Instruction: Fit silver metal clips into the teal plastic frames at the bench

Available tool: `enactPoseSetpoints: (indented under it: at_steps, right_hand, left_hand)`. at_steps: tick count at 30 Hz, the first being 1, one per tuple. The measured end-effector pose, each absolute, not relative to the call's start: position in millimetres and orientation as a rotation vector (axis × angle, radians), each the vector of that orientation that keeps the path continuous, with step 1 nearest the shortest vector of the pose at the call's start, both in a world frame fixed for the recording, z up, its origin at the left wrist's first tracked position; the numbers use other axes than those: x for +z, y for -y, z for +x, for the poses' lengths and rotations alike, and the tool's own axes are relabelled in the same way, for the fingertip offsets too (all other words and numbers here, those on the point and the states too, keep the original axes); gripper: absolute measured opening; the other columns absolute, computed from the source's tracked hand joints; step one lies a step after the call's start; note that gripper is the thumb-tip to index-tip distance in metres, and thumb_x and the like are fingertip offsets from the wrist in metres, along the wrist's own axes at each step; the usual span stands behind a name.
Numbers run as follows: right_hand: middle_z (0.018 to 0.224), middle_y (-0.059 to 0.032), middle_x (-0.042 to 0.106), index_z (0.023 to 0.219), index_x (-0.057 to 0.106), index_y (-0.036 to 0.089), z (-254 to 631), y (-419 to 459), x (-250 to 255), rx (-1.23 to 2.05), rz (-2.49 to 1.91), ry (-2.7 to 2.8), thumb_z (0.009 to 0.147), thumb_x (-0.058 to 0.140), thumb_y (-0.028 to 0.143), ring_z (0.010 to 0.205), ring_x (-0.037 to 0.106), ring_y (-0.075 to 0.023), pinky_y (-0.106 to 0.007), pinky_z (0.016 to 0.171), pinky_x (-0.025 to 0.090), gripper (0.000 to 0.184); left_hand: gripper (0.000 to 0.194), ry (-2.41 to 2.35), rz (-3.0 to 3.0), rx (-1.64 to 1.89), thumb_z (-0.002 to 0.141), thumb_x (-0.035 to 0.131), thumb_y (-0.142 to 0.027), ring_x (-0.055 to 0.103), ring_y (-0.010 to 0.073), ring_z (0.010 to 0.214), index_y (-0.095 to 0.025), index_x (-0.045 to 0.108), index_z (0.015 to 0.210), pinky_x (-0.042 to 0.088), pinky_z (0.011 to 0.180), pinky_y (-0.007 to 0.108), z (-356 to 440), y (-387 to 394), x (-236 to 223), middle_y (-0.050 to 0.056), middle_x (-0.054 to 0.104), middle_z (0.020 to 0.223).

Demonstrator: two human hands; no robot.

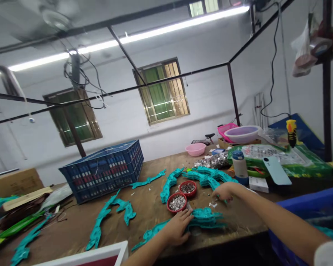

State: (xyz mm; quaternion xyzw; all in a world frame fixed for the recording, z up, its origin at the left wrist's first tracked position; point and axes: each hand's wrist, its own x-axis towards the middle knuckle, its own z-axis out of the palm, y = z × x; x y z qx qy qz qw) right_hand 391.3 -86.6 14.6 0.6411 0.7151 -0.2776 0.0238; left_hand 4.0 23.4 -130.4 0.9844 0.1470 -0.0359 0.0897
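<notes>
My left hand (178, 227) is at the front of the table, its fingers and thumb closed around a long teal plastic part (207, 218) that sticks out on both sides. My right hand (226, 191) is farther back to the right, its fingers curled down over the wood; what they hold, if anything, I cannot make out. Between and behind my hands stand a red bowl of shiny small metal pieces (177, 203) and a second red bowl of darker ones (188, 188). More teal parts (207, 179) lie stacked behind my right hand, and another teal part (170, 184) curves beside the bowls.
On the left stand a blue crate (105, 170) and loose teal parts (100, 221). A white-rimmed box (122, 251) is at the front edge. On the right are a bottle (239, 168), a phone (277, 170), a white box (258, 184) and a blue bin (308, 199).
</notes>
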Motion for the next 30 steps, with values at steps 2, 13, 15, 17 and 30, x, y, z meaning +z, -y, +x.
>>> enactPoseSetpoints:
  at_steps: [2,13,15,17,30]
  right_hand:
    - [0.077,0.0002,0.069,0.155,0.089,0.027,404,87,20,-0.862,2.005,-2.103,0.089,0.081,0.025,0.052,0.066,-0.0224,-0.029,0.048,0.05,0.066]
    - [0.077,-0.0015,0.071,0.097,0.081,0.023,419,92,23,-1.053,2.13,-1.946,0.074,0.077,0.036,0.052,0.055,-0.0147,-0.019,0.05,0.044,0.027]
    - [0.073,-0.0014,0.068,0.08,0.072,0.023,416,93,24,-1.088,2.106,-1.944,0.076,0.081,0.041,0.052,0.052,-0.0135,-0.019,0.049,0.043,0.021]
    - [0.07,0.0001,0.063,0.077,0.072,0.023,409,92,25,-1.132,2.089,-1.95,0.078,0.084,0.044,0.051,0.05,-0.0132,-0.02,0.049,0.042,0.024]
    - [0.071,0.0024,0.066,0.087,0.085,0.022,355,93,14,-1.262,1.961,-2.013,0.087,0.081,0.031,0.056,0.06,-0.0141,-0.019,0.055,0.052,0.009]
  left_hand:
    - [0.119,-0.441,2.902,-0.068,0.099,0.09,-0.054,0.027,0.05,0.201,-0.016,0.047,0.203,0.027,0.165,0.073,5,-31,-142,0.024,0.021,0.214]
    - [0.104,-0.464,2.927,-0.159,0.113,0.083,-0.058,0.028,0.0535,0.199,-0.025,0.045,0.204,0.026,0.164,0.077,26,-69,-172,0.025,0.027,0.212]
    - [0.095,-0.476,2.95,-0.163,0.119,0.075,-0.056,0.029,0.0528,0.199,-0.024,0.046,0.204,0.028,0.164,0.076,29,-74,-177,0.026,0.026,0.211]
    - [0.093,-0.477,2.957,-0.152,0.12,0.073,-0.055,0.029,0.0522,0.199,-0.025,0.046,0.204,0.028,0.164,0.075,30,-77,-180,0.025,0.026,0.212]
    - [0.126,-0.426,2.957,-0.063,0.093,0.099,-0.062,0.02,0.0556,0.201,-0.026,0.049,0.203,0.022,0.163,0.08,11,-48,-163,0.022,0.01,0.216]
